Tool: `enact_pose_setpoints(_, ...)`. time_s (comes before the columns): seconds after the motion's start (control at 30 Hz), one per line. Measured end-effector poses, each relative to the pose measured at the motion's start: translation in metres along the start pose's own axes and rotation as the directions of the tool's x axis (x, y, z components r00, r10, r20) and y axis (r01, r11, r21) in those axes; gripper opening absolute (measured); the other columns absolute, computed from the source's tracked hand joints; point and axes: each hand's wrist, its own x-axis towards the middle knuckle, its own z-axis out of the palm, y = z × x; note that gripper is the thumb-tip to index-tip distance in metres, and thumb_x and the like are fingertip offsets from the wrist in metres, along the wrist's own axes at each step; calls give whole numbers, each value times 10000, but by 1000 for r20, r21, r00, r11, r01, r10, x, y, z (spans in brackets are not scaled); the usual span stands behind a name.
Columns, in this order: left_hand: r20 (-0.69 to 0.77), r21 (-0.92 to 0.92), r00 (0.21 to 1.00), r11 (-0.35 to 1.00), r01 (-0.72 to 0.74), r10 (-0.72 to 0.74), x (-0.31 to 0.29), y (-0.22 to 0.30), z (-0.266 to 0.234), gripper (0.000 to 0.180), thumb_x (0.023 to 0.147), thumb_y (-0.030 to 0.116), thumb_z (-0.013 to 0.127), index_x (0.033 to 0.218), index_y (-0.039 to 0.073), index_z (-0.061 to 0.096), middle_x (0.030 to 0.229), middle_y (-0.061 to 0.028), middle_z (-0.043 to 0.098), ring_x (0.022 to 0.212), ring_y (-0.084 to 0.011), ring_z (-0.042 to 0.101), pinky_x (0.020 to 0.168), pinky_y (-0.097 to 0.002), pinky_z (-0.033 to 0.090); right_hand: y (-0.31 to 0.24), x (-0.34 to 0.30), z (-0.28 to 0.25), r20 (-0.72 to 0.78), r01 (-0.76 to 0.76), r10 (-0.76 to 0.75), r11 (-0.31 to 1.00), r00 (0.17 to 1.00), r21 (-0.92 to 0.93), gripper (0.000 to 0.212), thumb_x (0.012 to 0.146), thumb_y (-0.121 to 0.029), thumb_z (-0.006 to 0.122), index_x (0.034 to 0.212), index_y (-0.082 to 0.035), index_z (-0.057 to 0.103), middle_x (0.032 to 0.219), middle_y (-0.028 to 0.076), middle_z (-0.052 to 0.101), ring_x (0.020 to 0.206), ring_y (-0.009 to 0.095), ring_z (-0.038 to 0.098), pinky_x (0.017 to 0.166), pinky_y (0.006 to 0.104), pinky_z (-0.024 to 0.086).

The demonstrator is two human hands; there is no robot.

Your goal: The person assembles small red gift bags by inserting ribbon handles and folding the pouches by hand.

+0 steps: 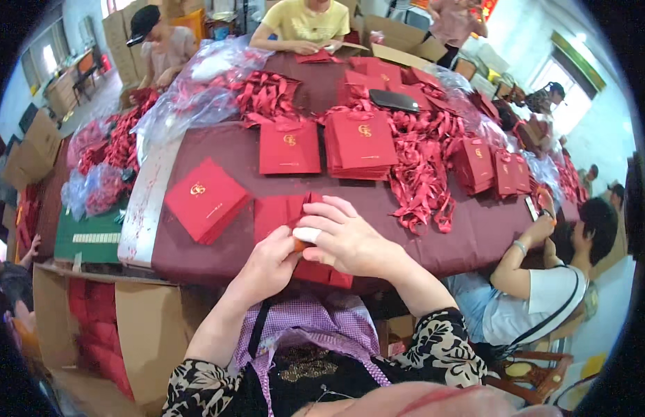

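**Two hands over one red bag**

Clock directions are taken from the hands. One left hand (270, 260) and one right hand (350, 240) meet, fingers together; whether they pinch the red bag (277, 212) cannot be told. It lies beneath them, showing at eleven and five o'clock. Three lots of similar bags surround it: left lot (208, 201), ten o'clock; middle lot (290, 147), twelve; right lot (360, 142), one. One ribbon heap (421, 181) lies at two.
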Motion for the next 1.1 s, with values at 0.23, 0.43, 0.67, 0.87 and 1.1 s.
enact_pose_setpoints(0.23,49,-121,995,989,89,-84,-12,-1,-8,75,773,-50,596,832,-23,558,792,-162,523,739,-341,563,632,-371,453,-5,4,4,16,105,-108,984,994,146,219,826,-255,671,784,-80,546,780,69,523,843,259,555,1037,500,328)
enact_pose_setpoints(0.43,-129,-626,821,688,368,-556,-21,-31,-38,127,910,60,540,931,0,649,744,28,573,627,-49,512,587,-209,420,-16,4,-7,59,107,-130,951,990,290,162,828,-195,680,802,-99,552,728,41,504,780,241,544,1023,501,328)
enact_pose_setpoints(0.67,-223,-443,888,853,276,-403,-5,-21,-71,275,914,68,564,1182,6,571,959,-21,613,783,-72,544,715,-207,447,-7,-4,-18,131,36,-64,977,989,212,209,869,-287,641,796,-101,581,735,28,538,806,233,570,1029,473,330)
enact_pose_setpoints(0.87,-173,-656,976,724,-212,129,40,65,-126,798,935,615,367,1474,42,236,1073,-202,609,879,-192,593,789,-300,472,1,-14,-14,67,-58,53,996,996,71,197,857,-259,653,791,-85,589,742,55,569,801,257,571,996,481,363)
enact_pose_setpoints(1.1,1,-763,923,598,-248,384,70,124,-126,727,937,568,400,1410,24,305,1054,-190,616,865,-191,598,777,-302,478,4,-29,-10,87,-199,192,975,978,93,156,863,-222,638,808,-83,591,769,55,587,848,262,572,981,486,362)
